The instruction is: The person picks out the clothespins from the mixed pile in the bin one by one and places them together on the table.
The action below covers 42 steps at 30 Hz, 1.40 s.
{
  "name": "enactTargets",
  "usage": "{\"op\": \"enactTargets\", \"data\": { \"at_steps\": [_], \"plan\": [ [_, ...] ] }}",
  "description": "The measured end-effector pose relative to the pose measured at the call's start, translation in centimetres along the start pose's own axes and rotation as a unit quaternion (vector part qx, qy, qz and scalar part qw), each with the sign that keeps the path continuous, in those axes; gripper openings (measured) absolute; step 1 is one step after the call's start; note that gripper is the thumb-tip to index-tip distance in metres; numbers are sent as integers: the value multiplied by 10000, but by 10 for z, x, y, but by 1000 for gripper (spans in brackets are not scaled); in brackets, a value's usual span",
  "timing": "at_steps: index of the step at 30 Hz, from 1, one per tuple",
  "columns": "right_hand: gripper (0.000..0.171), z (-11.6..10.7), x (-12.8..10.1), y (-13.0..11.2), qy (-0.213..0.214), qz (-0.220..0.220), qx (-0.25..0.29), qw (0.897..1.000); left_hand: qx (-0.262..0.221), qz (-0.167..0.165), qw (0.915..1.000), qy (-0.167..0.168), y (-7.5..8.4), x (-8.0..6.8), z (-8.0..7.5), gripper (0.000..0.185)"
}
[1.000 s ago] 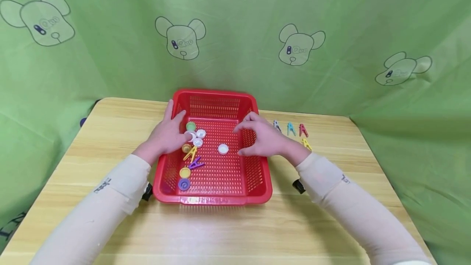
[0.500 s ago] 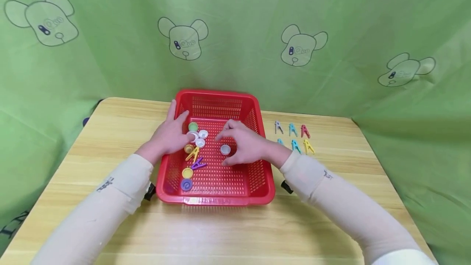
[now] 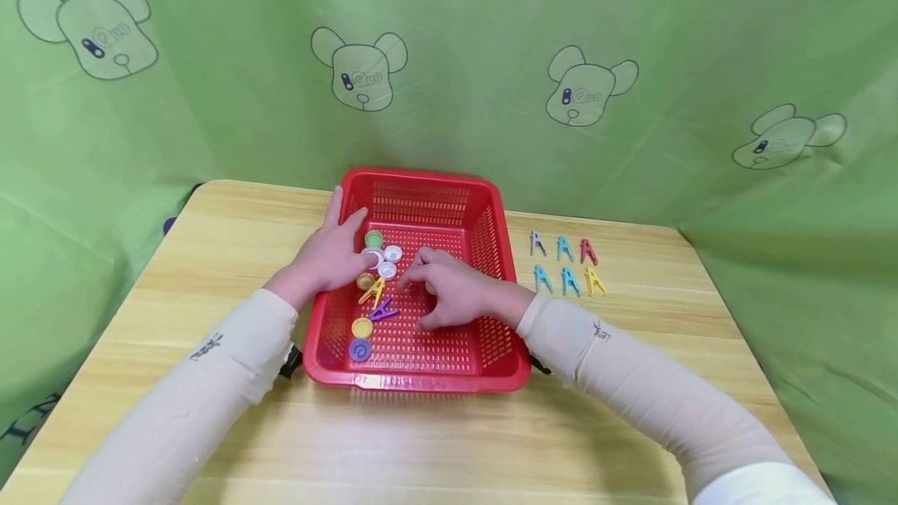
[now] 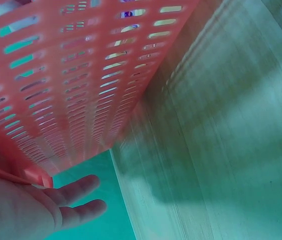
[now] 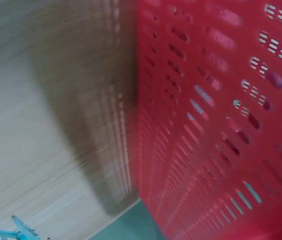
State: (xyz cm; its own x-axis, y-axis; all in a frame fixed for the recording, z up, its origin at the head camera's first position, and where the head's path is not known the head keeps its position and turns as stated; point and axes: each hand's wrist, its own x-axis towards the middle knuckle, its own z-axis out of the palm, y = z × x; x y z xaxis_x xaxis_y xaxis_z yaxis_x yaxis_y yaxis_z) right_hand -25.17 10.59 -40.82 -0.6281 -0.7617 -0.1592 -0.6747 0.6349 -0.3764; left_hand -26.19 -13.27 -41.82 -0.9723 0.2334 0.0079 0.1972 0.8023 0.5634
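A red slotted basket [image 3: 421, 176] stands mid-table, and its wall fills the left wrist view [image 4: 71, 80] and the right wrist view [image 5: 216, 125]. My left hand [image 3: 330, 259] rests over its left rim, thumb inside and straight fingers [image 4: 78, 199] outside. My right hand [image 3: 452, 296] is low inside the basket, with index and thumb spread toward a purple clip [image 3: 383, 310]. It covers the spot where a white cap lay. By the left hand lie a green cap [image 3: 374, 238], white caps [image 3: 393, 253], an amber cap [image 3: 365, 280] and a yellow clip [image 3: 374, 291].
A yellow cap [image 3: 362, 326] and a purple cap [image 3: 360, 349] lie in the basket's near left corner. Several coloured clips [image 3: 564, 247] lie in two rows on the wooden table [image 3: 631, 380] to the right; a blue one [image 5: 16, 231] shows at the wrist. Green cloth hangs behind.
My right hand has moved left from the basket's right wall, down over the white cap toward the clips. The left hand has stayed on the rim.
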Motion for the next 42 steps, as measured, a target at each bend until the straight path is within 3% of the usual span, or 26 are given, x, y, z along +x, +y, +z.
{"op": "enactTargets", "data": {
  "at_steps": [6, 19, 22, 31, 42],
  "plan": [
    [71, 10, 2, 6, -230, 59, 95, 9997, 41, -20, 10000, -1, 0, -1, -2, 84],
    [86, 18, 10, 7, -613, 132, -318, 9975, 39, -75, 9999, 104, 1, 2, -2, 85],
    [83, 18, 10, 6, -683, 115, -379, 9969, 37, -87, 9999, 106, 1, 2, -2, 85],
    [48, 21, 9, 6, -816, -232, -170, 9963, 4, -137, 9999, 49, 0, 0, 0, 85],
    [58, 15, 3, 1, -549, -474, -111, 9973, 89, -89, 9999, 9, 1, 0, -2, 87]
  ]
}}
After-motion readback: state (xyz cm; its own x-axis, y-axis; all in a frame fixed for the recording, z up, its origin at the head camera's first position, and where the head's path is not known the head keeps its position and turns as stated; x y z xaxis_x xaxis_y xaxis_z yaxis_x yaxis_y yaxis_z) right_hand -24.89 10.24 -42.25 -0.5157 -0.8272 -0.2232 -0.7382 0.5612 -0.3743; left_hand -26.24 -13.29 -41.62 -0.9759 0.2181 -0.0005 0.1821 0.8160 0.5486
